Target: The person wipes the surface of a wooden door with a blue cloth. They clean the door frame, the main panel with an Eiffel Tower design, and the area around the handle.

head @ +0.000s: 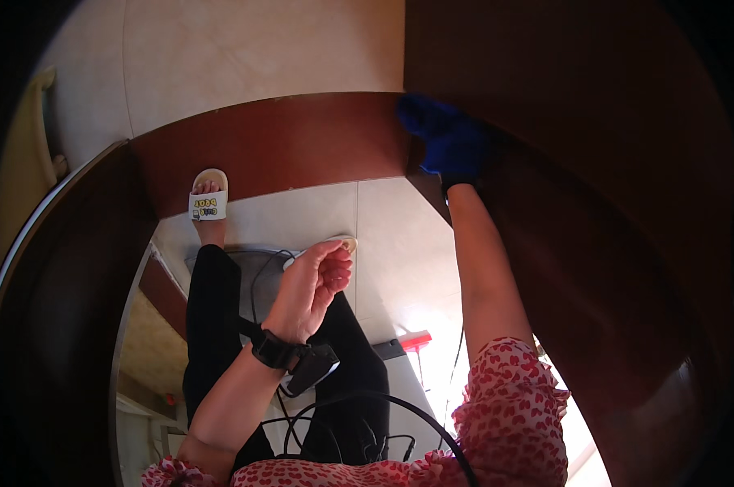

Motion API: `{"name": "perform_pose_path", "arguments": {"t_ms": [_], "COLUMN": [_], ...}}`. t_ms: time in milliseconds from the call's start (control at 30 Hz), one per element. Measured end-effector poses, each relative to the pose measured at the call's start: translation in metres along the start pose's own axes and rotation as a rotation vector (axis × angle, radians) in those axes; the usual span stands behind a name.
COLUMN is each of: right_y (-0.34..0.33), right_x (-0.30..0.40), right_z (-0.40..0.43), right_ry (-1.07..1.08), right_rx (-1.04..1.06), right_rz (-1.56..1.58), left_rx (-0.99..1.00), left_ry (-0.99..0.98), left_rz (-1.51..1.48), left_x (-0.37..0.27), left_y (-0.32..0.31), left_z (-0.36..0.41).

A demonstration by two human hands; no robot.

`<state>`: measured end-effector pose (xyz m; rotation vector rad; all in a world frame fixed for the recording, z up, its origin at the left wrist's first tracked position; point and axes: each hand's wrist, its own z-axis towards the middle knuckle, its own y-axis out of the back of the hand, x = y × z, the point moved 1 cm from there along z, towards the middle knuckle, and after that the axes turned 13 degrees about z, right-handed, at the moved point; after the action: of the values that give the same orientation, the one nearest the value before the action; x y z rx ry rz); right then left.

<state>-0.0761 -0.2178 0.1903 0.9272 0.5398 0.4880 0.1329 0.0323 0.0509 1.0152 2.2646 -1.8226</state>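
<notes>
My left hand (321,283) is raised over my legs, its fingers curled in and nothing seen in it; a black strap with a small device sits on that wrist. My right arm reaches up along a dark wood panel. Blue fabric (452,137) covers my right hand (458,152), which is at the corner where the dark panel (561,109) meets a red-brown threshold (281,143). The fabric is dark and blurred, so I cannot tell whether it is a glove or a cloth, nor see the fingers.
Pale floor tiles (391,243) lie on both sides of the threshold. A dark panel (68,292) stands at the left. Behind me are a grey object (266,286) with a cable, a red-headed tool (415,341) and a grey-white box-like object (403,377). Black cables loop before my body.
</notes>
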Motion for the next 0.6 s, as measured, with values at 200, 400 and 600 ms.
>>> {"name": "perform_pose_path", "arguments": {"t_ms": [200,400,600], "right_y": [-0.025,-0.003,0.032], "right_x": [-0.021,0.040,0.077], "right_z": [0.024,0.024,-0.049], "right_ry": [0.156,0.356,0.326], "right_rx": [-0.210,-0.159,-0.030], "right_rz": [-0.509,-0.836,-0.911], "left_rx": [-0.032,0.004,0.049], "left_ry": [-0.023,-0.107,-0.129], "left_rz": [0.066,0.132,0.086], "left_x": [0.005,-0.005,0.003], "left_y": [-0.001,0.007,0.022], "left_z": [0.007,0.001,0.013]}}
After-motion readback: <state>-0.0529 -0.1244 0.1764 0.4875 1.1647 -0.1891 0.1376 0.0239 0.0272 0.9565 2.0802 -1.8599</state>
